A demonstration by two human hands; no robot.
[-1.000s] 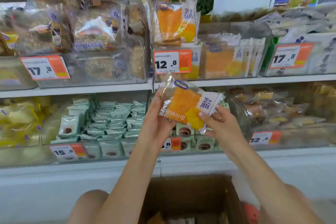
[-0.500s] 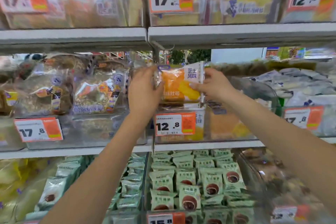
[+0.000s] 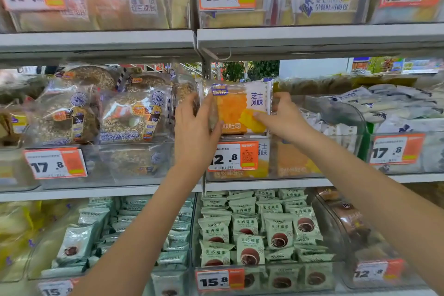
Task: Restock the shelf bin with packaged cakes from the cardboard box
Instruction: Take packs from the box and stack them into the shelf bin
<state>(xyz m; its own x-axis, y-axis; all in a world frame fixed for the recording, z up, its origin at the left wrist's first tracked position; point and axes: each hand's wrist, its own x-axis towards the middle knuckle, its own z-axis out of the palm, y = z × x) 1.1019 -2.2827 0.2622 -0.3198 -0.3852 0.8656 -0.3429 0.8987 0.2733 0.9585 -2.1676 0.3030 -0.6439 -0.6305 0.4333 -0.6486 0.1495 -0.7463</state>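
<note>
An orange-and-white packaged cake (image 3: pixel 236 106) stands upright at the top of the clear shelf bin (image 3: pixel 310 158) on the middle shelf, above the 12.8 price tag (image 3: pixel 233 156). My left hand (image 3: pixel 194 125) grips the pack's left edge, and my right hand (image 3: pixel 281 115) pinches its right edge with the thumb on the front. More orange packs show through the bin's front wall. The cardboard box is out of view.
Clear bins of grain bread rings (image 3: pixel 96 113) sit to the left and white packs (image 3: pixel 384 108) to the right. The upper shelf edge (image 3: pixel 216 38) hangs close above the pack. Green snack packs (image 3: pixel 259 230) fill the lower shelf.
The pack rose from chest height up to the middle-shelf bin with both hands on it. Since half a second ago it has settled slightly lower and nearer the bin's front.
</note>
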